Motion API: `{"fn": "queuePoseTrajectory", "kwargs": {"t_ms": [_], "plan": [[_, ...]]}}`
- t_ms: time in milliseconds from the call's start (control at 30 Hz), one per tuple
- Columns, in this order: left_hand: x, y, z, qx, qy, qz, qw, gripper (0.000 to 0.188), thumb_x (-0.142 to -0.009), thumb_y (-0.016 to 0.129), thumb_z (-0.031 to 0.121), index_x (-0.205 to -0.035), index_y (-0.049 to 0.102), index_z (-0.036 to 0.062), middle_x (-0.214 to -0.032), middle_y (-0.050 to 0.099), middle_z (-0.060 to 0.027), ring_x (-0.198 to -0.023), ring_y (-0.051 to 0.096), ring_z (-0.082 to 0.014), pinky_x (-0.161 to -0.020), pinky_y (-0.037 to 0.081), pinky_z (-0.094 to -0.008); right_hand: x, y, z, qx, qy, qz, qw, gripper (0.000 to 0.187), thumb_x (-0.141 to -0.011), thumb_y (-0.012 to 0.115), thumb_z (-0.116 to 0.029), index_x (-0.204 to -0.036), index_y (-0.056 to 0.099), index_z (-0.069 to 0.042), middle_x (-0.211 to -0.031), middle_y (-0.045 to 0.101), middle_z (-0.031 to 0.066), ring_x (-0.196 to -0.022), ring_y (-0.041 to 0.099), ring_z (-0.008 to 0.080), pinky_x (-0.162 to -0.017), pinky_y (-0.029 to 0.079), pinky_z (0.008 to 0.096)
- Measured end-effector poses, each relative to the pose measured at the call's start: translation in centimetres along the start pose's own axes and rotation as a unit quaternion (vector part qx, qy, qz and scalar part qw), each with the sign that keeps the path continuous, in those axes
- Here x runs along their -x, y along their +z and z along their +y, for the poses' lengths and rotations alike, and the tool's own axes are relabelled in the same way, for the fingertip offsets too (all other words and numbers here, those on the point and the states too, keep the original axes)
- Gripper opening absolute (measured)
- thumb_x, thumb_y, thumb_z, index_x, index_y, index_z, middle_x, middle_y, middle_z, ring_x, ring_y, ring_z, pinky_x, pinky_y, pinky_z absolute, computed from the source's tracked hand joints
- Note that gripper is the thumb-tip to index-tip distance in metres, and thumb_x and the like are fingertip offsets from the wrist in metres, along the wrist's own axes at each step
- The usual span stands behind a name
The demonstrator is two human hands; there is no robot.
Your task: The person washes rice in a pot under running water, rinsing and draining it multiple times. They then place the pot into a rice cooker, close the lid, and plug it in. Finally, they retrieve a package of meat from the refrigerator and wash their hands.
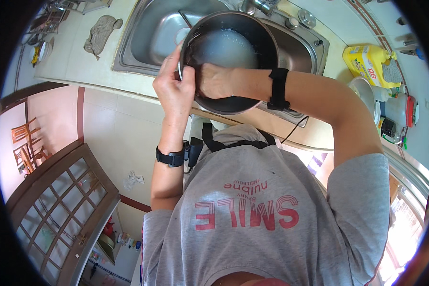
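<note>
A dark round pot point(267, 45) with cloudy whitish water point(229, 47) in it is tilted over the double steel sink point(150, 35). At its left rim, my left hand point(174, 81) grips the wall, thumb on the near side and fingers along the outside. My right hand point(214, 82) reaches down inside the pot, against the near left part of the inner wall. Its fingertips are in shadow, so whether they hold anything is hidden. Both wrists wear black straps.
Behind the pot stands a metal faucet point(263, 5). A crumpled grey cloth point(101, 35) lies on the counter at left. On the right are a yellow jug point(367, 64), a metal bowl point(364, 95) and several containers. A glass-paned door point(64, 214) stands lower left.
</note>
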State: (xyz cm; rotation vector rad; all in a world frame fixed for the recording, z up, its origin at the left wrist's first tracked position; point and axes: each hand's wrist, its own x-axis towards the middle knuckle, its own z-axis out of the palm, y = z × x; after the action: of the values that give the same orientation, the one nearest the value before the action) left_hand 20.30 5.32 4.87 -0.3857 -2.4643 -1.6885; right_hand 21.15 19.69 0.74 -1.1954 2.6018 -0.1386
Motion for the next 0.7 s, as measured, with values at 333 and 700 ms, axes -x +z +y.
{"fn": "queuePoseTrajectory", "kwargs": {"t_ms": [333,700], "plan": [[0.9,-0.8,-0.6,0.037,-0.104,-0.007,0.994,0.041,-0.087,0.061,-0.005,-0.127,0.067,0.0022,-0.111,0.071,-0.0097,-0.087,0.065,-0.0103,-0.065,0.052,-0.0229,4.5,2.6,3.1,0.003,0.180,0.115,0.977,0.026,-0.084,0.059,-0.010,-0.108,0.061,-0.004,-0.104,0.059,0.0121,-0.101,0.063,0.0281,-0.081,0.055,0.0420],[1.1,0.4,0.5,0.029,-0.024,0.004,0.999,0.044,-0.084,0.059,-0.006,-0.127,0.067,0.0030,-0.114,0.072,-0.0110,-0.081,0.064,-0.0086,-0.059,0.047,-0.0210,3.6,3.4,1.1,0.072,0.293,-0.156,0.940,0.033,-0.088,0.059,-0.010,-0.120,0.057,-0.001,-0.119,0.058,0.0171,-0.100,0.067,0.0311,-0.078,0.057,0.0445]]}}
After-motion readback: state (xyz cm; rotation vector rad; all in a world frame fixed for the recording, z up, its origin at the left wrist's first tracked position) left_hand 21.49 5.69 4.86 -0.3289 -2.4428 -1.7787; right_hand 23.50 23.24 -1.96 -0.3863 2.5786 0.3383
